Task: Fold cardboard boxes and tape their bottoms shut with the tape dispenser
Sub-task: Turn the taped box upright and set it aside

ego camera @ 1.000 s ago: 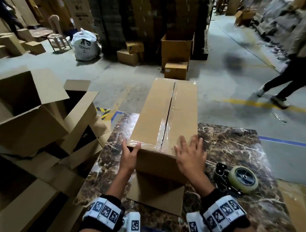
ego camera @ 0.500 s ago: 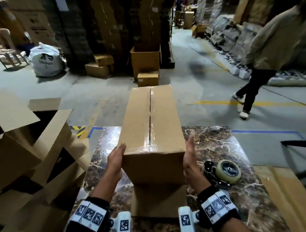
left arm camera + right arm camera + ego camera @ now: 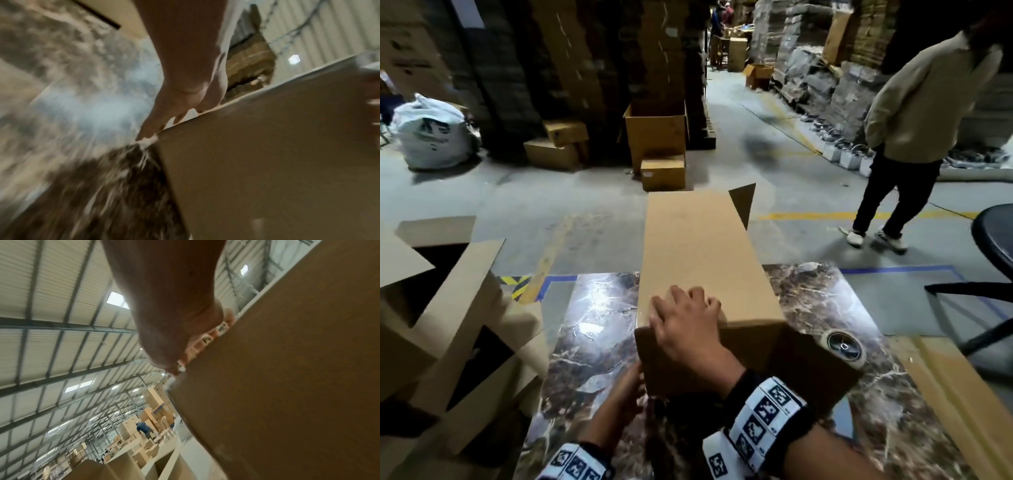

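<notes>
A long brown cardboard box (image 3: 698, 246) lies lengthwise on the marbled table (image 3: 592, 325), a plain side up and a flap sticking up at its far right corner. My right hand (image 3: 685, 318) sits on the near left top corner, fingers curled over the edge; the right wrist view shows that hand (image 3: 174, 321) hooked over the box (image 3: 287, 386) rim. My left hand (image 3: 625, 387) is lower, its fingers against the box's left side; the left wrist view shows them (image 3: 185, 97) running behind the box (image 3: 267, 162) edge. The tape dispenser (image 3: 843, 345) lies to the right, half hidden by the box.
Several open folded boxes (image 3: 448, 308) are piled at the table's left. A flat cardboard sheet (image 3: 945, 394) lies along its right edge, with a black chair (image 3: 993, 240) beyond. A person (image 3: 907, 120) walks across the floor at the right. Stacked cartons fill the background.
The box has been turned, so the taped seam no longer faces up. My right hand moved from the box's right side to its near left top corner; my left hand dropped lower.
</notes>
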A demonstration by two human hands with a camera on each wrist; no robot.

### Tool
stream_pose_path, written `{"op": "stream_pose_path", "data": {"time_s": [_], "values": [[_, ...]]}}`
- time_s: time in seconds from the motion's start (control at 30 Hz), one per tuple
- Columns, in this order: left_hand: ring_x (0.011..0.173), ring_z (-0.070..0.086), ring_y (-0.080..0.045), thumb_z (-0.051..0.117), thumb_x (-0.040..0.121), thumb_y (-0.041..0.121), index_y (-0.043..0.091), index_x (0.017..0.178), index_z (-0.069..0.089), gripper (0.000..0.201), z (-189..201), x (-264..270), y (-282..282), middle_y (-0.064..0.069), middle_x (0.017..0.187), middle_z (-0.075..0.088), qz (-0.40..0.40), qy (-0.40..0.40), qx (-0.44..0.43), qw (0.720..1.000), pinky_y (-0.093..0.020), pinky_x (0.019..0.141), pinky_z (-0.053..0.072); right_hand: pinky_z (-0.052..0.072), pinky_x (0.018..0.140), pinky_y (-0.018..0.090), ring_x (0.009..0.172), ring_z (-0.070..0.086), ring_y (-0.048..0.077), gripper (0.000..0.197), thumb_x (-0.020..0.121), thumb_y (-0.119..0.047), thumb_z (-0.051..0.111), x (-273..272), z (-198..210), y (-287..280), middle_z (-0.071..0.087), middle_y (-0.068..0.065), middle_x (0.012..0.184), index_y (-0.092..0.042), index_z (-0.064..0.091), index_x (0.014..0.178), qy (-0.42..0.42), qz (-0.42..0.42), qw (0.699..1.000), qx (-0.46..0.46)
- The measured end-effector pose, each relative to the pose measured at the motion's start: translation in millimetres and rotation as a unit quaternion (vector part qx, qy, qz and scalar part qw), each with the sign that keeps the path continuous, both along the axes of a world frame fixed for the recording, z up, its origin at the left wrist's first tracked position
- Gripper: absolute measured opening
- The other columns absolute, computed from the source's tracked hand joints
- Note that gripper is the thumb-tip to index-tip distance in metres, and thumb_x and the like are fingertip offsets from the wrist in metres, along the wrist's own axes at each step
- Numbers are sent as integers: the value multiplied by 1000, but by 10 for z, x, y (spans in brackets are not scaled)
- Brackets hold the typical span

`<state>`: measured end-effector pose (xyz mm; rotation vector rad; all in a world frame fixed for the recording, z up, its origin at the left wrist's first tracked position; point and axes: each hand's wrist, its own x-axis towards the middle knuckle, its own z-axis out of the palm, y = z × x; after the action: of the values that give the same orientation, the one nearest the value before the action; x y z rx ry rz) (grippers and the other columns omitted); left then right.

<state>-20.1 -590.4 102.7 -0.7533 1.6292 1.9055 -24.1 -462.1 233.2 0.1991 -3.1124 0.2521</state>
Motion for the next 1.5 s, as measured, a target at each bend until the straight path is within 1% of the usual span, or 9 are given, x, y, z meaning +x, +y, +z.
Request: {"op": "stream_pose_path", "data": {"time_s": [0.13,0.27,0.53,0.77,1.07,1.17,1.3,1.43,1.5], "values": [[107,55,-24,35,104,46,11,122,59,46,421,-418,-284,-8,116,61,112,153,-56,980,-31,74,40,37,99,57,128,45,33,46,92,-50,36,166,-340,-28,48,4,147,-36,50,134,-57,19,998,-28],[117,58,-30,56,96,39,16,114,60,29,822,-637,-207,-5,111,63,42,288,-162,943,-34,86,40,29,110,44,136,37,26,48,96,-46,44,76,-217,222,40,0,152,-31,45,142,-25,22,994,-100],[119,54,-38,59,95,39,15,143,32,60,797,-631,261,-15,136,55,-129,269,-338,893,-41,93,43,32,113,53,140,34,39,84,91,-67,43,150,-170,1347,30,20,156,-10,27,151,-165,-360,901,-178],[111,59,-32,59,93,42,23,136,44,50,666,-592,229,-7,128,61,-93,306,-303,898,-39,88,45,48,100,46,114,58,30,61,91,-54,56,177,42,1465,60,12,128,-6,56,128,-179,-310,885,-296],[124,51,-33,45,99,52,20,146,36,58,263,-310,206,-10,141,51,-10,248,-201,948,-47,102,44,40,75,33,93,57,28,32,95,-36,55,130,883,918,64,7,117,-14,60,116,-103,-182,976,-54],[140,34,-33,43,103,39,13,155,22,61,304,-263,59,-14,156,33,-52,260,-306,914,-42,112,30,41,79,37,100,58,30,31,95,-23,50,176,999,582,60,10,117,-8,55,121,-136,-127,982,-20],[132,43,-30,60,96,25,7,143,44,52,874,-318,-61,-17,142,47,26,427,-361,829,-37,108,34,43,76,35,88,54,29,13,96,-22,44,275,1168,277,55,6,96,-12,52,92,-168,-32,985,14],[135,40,-23,52,81,68,18,141,45,78,1324,-402,121,-7,145,46,12,457,-254,852,-39,113,33,44,70,35,82,53,28,27,99,-31,43,478,1252,223,56,8,88,-13,51,82,-192,62,979,20],[146,22,-25,46,69,82,22,148,35,100,1260,-448,99,-7,155,33,-73,398,-318,857,-45,119,21,50,68,38,79,61,33,28,100,-28,43,484,1233,305,63,11,85,-10,58,84,-220,108,970,-4]]}}
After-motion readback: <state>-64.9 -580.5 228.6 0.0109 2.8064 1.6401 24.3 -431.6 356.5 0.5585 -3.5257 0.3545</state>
